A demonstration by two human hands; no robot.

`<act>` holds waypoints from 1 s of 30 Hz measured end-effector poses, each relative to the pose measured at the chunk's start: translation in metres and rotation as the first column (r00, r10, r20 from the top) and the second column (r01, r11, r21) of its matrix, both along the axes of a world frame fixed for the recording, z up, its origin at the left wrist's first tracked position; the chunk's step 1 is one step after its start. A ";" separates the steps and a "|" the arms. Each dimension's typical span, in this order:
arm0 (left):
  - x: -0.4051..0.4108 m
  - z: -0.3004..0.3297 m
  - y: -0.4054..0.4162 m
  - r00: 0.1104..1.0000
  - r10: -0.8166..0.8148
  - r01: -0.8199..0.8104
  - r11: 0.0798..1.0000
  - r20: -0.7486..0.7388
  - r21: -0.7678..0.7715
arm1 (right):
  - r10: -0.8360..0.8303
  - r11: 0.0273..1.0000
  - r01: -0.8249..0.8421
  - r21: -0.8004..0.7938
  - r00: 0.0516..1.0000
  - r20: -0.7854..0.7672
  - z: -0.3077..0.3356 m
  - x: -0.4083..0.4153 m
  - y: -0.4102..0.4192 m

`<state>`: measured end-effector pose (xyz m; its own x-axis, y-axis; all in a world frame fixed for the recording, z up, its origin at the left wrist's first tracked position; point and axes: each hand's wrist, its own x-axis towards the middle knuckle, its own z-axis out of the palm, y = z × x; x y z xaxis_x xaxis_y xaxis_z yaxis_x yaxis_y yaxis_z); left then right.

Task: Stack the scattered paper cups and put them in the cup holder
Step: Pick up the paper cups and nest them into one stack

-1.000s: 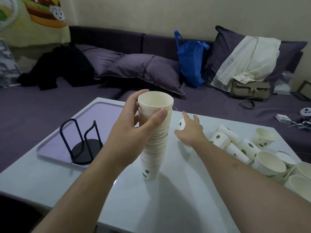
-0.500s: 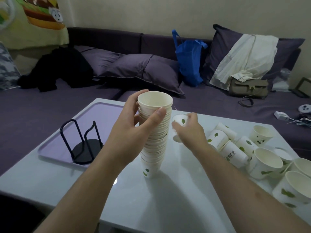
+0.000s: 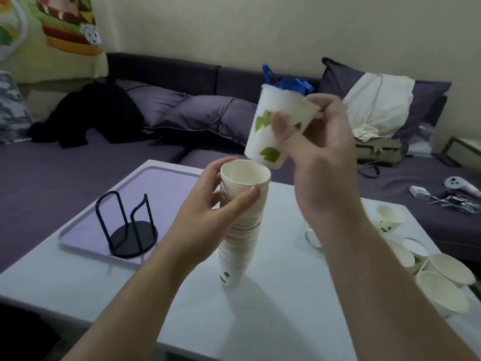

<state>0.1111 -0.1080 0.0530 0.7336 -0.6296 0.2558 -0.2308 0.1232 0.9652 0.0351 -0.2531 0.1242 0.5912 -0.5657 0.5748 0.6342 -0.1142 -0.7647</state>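
Room: a purple sofa (image 3: pixel 78 173) runs along the back wall, cushions piled up, a blue bag (image 3: pixel 289 83) peeking behind the raised cup, a white garment (image 3: pixel 380 102) draped on a cushion at right.
Counter: a white counter (image 3: pixel 273 308) out front, a lilac tray (image 3: pixel 161 188) on its left part.
Cup holder: the black wire cup holder (image 3: pixel 130 230) stands upright on the tray, nothing in it, well apart from the stack.
Stack: a tall stack of paper cups (image 3: pixel 243 225) stands on the counter, mouth up, leaning a touch to the left at the base.
Left hand: the left hand (image 3: pixel 208 220) wraps the upper part of the stack, thumb across the front just under the rim, fingers round the back — a firm grip.
Right hand: the right hand (image 3: pixel 317 157) is up high, thumb and fingers curled round a single paper cup (image 3: pixel 276 126).
Single cup: green leaf print, tilted, base down toward the stack's open mouth, base just above and slightly right of the top rim; touching or not, I cannot tell.
Loose cups: scattered cups (image 3: pixel 442 280) lie at the counter's right edge, some on their sides, one upright cup (image 3: pixel 389 217) farther back.
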 end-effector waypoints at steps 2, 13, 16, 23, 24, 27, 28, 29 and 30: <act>0.001 0.000 0.001 1.000 -0.004 0.005 1.000 0.012 -0.005 | 0.011 0.998 -0.015 -0.053 0.997 -0.076 -0.009 0.006 0.006; 0.010 -0.001 0.003 0.999 0.011 -0.010 1.000 0.034 -0.019 | 0.041 0.965 -0.124 -0.231 0.943 -0.331 -0.031 0.014 0.006; 0.010 -0.001 0.004 0.999 0.012 -0.012 1.000 0.030 -0.011 | 0.084 0.961 -0.170 -0.216 0.929 -0.360 -0.032 0.012 0.006; 0.006 -0.001 0.003 0.999 -0.001 0.002 1.000 0.046 -0.025 | 0.005 0.948 -0.169 -0.270 0.856 -0.517 -0.040 0.010 0.003; 0.005 -0.001 0.002 0.999 -0.002 0.004 1.000 0.050 -0.025 | 0.019 0.946 -0.186 -0.265 0.848 -0.529 -0.041 0.008 0.002; 0.002 -0.001 -0.001 0.998 -0.001 0.002 1.000 0.059 -0.023 | 0.101 0.958 -0.220 -0.182 0.857 -0.506 -0.040 0.001 -0.003; 0.002 -0.001 -0.002 0.998 0.008 -0.007 1.000 0.065 -0.022 | 0.088 0.972 -0.184 -0.149 0.865 -0.494 -0.042 0.001 -0.008; 0.002 -0.001 -0.002 0.998 0.020 -0.019 1.000 0.067 -0.023 | 0.040 0.986 -0.113 -0.122 0.870 -0.491 -0.046 0.002 -0.014; 0.001 0.000 -0.002 0.997 0.030 -0.028 0.999 0.065 -0.027 | -0.056 0.992 -0.010 -0.124 0.855 -0.515 -0.051 0.003 -0.020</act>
<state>0.1122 -0.1102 0.0528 0.7329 -0.6008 0.3194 -0.2969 0.1400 0.9446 0.0380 -0.2735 0.0733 0.8090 -0.5304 0.2533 0.1475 -0.2340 -0.9610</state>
